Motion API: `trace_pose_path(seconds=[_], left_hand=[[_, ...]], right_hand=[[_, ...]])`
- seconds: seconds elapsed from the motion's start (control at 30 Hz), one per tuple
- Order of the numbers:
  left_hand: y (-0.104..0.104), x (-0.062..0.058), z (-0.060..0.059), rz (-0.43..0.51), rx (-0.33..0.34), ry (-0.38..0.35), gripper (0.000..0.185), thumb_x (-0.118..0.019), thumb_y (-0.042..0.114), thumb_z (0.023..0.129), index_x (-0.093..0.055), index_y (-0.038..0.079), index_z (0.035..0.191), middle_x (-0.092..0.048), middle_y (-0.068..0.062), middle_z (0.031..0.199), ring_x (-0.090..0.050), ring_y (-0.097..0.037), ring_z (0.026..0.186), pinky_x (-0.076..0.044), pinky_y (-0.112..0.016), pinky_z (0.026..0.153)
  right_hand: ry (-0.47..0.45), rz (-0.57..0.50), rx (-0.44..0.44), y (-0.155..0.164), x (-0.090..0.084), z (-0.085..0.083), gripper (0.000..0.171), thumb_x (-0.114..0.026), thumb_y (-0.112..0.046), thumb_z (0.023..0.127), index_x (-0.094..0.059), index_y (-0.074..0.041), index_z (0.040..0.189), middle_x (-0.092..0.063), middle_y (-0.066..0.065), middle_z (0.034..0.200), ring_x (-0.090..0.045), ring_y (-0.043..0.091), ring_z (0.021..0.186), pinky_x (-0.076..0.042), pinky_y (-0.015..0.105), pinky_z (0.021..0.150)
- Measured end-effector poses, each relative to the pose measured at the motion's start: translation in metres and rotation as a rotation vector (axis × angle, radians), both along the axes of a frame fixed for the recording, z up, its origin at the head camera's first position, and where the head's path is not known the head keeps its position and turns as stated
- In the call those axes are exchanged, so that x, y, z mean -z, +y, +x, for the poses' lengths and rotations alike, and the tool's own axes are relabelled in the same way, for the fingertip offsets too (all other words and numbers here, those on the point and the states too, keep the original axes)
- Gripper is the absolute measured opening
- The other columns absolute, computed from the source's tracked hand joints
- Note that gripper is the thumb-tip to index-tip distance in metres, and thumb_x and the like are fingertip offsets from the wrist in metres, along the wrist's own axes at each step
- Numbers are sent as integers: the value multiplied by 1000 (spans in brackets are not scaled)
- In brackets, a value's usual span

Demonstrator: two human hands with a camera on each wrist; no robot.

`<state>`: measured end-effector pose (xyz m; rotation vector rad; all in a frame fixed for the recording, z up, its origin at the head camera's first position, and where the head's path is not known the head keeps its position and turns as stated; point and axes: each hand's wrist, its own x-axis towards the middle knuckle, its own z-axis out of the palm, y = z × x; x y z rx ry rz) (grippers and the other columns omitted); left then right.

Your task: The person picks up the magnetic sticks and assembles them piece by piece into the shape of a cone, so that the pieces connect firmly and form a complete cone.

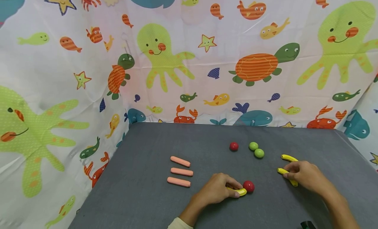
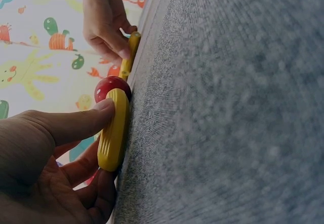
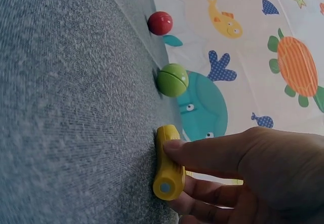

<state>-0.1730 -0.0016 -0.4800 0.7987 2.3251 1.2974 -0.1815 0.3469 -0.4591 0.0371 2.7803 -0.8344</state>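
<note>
My left hand (image 1: 220, 189) pinches a small yellow banana piece (image 1: 240, 191) lying on the grey table (image 1: 141, 176); in the left wrist view the banana piece (image 2: 113, 128) sits between thumb and fingers, with a red ball (image 2: 111, 85) touching its far end. That red ball (image 1: 248, 186) lies just right of the left hand. My right hand (image 1: 304, 175) grips a second yellow banana piece (image 1: 284, 172), seen close in the right wrist view as the banana piece (image 3: 168, 164) under the fingers (image 3: 212, 150). A third yellow banana piece (image 1: 288, 157) lies just behind it.
Three pink sausage sticks (image 1: 180, 171) lie in a stack-like row at centre left. Another red ball (image 1: 234, 146) and two green balls (image 1: 256, 150) sit further back. A sea-animal patterned curtain (image 1: 189, 58) surrounds the table on the far and left sides.
</note>
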Motion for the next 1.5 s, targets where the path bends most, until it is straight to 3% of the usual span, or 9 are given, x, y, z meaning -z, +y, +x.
trace_pose_path(seconds=[0.3, 0.53, 0.83, 1.1, 1.5], left_hand=[[0, 0, 0, 14, 1, -12, 20, -85, 10, 90, -85, 12, 110, -79, 10, 97, -63, 8, 85, -52, -16, 78], [1, 2, 0, -3, 5, 0, 20, -85, 12, 90, -85, 15, 110, -77, 14, 97, -61, 8, 86, -51, -16, 78], [1, 0, 1, -25, -8, 22, 20, -85, 13, 90, -85, 17, 110, -74, 14, 96, -59, 5, 86, -49, -16, 77], [1, 2, 0, -42, 10, 61, 20, -85, 17, 91, -85, 19, 110, -74, 17, 97, -60, 6, 88, -49, -15, 78], [1, 1, 1, -40, -1, 37, 18, -85, 18, 91, -86, 21, 108, -76, 19, 98, -61, 9, 88, -50, -16, 77]], right_hand=[[30, -13, -2, -8, -2, 0, 32, -80, -27, 95, -74, -1, 113, -72, 4, 98, -60, 20, 84, -48, 35, 68], [73, -66, -23, -20, -1, 2, 33, -80, -22, 95, -74, 0, 118, -74, 2, 95, -62, 17, 80, -49, 31, 64], [37, -231, -50, -40, 1, 3, 37, -78, -15, 95, -68, 7, 123, -71, 5, 89, -65, 21, 77, -57, 33, 63], [4, -269, -45, -55, 3, 4, 39, -79, -18, 96, -68, 3, 126, -72, 4, 89, -67, 21, 78, -59, 35, 66], [-39, -353, -52, -73, 2, 7, 44, -79, -22, 97, -67, 4, 130, -74, 6, 92, -70, 22, 79, -62, 35, 70]])
